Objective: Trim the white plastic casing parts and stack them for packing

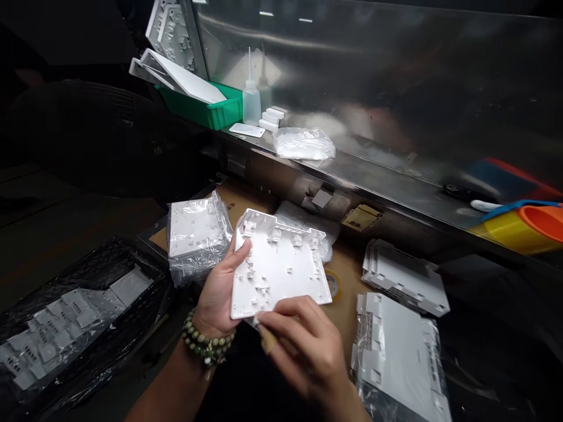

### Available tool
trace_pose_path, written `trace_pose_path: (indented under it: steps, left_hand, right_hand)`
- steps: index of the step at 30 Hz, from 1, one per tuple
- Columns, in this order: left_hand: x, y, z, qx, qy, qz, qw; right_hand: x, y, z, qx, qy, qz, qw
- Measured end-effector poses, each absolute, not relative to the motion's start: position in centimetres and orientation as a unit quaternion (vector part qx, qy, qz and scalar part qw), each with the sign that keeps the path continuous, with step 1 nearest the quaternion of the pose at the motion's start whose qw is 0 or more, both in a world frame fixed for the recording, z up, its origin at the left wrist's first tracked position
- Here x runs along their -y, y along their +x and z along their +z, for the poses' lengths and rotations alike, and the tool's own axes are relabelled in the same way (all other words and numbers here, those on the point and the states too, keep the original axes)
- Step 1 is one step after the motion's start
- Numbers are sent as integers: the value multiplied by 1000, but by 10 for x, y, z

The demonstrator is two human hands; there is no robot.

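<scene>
A white plastic panel [281, 269] with small clips and posts on its inner face is tilted toward the camera. My left hand [222, 287] grips its left edge, thumb on the inner face, fingers behind. Beaded bracelets circle that wrist. At the panel's lower edge is my right hand [305, 340], its thumb and index finger pinched together around something small and pale that I cannot make out. One right fingertip has a tan wrap.
Bagged panels [197, 231] lie left, more panel stacks [396, 346] right. A black crate [127, 252] holds white parts. The metal shelf [352, 176] bears a green bin [220, 114], a squeeze bottle [251, 102], a plastic bag [304, 143] and a yellow container [505, 228].
</scene>
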State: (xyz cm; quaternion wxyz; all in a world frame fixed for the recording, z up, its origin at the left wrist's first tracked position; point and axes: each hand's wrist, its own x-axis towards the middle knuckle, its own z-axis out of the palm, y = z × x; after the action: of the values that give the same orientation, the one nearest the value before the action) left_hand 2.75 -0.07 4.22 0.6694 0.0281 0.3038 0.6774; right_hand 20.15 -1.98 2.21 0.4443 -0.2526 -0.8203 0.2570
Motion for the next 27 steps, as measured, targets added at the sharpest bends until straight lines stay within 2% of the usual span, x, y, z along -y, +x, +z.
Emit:
trace_pose_path:
  steps: [6, 13, 22, 27]
  left_hand:
    - [10, -22, 25, -166, 50, 672, 720]
    - [20, -39, 17, -80, 9, 684, 725]
    - [25, -39, 12, -33, 25, 661, 749]
    - [41, -50, -2, -20, 24, 621, 783]
  right_hand:
    - [-4, 273, 0, 680, -475, 152, 538]
    - [-3, 275, -5, 753, -439, 152, 467]
    - [-12, 284, -20, 771, -441, 138, 437]
    - [-26, 279, -10, 702, -473, 148, 511]
